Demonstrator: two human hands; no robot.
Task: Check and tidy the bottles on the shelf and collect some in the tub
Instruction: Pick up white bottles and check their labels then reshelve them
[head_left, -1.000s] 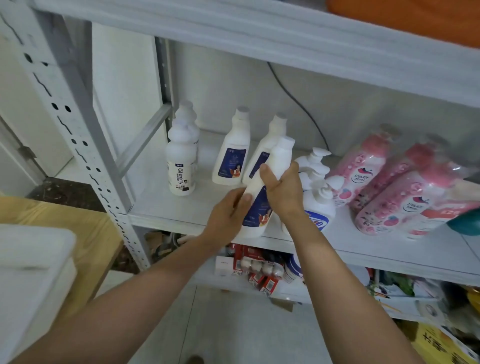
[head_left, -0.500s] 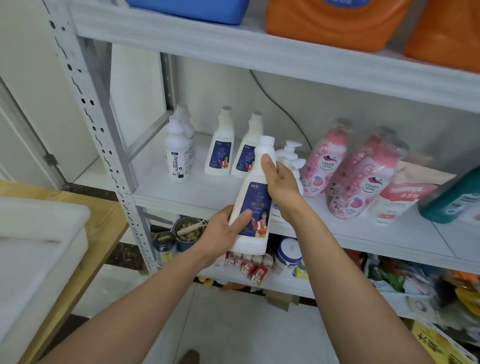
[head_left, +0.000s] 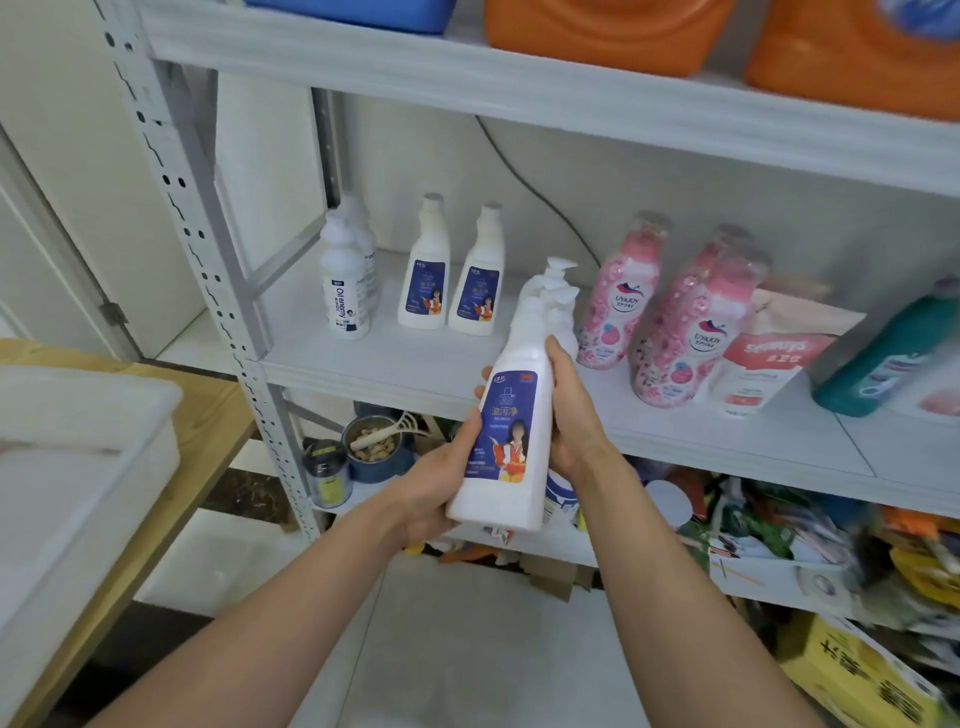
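Near left, on wooden table (head_left: 218, 410): white tub (head_left: 83, 447), blurred. Centre, in front of shelf (head_left: 384, 364) edge: white bottle (head_left: 506, 415), now lifted off the board, label facing camera; left hand (head_left: 436, 483) curled round its base, right hand (head_left: 576, 421) wrapped round its shoulder. Judgement: label check under way, tub transfer pending. One second earlier: same bottle tilted, resting on shelf

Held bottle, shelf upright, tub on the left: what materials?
The held bottle: opaque white plastic, slight sheen, glossy printed label. The shelf upright: likely painted metal, pale grey with punched holes. The tub: probably white plastic, matte; too blurred to be sure.
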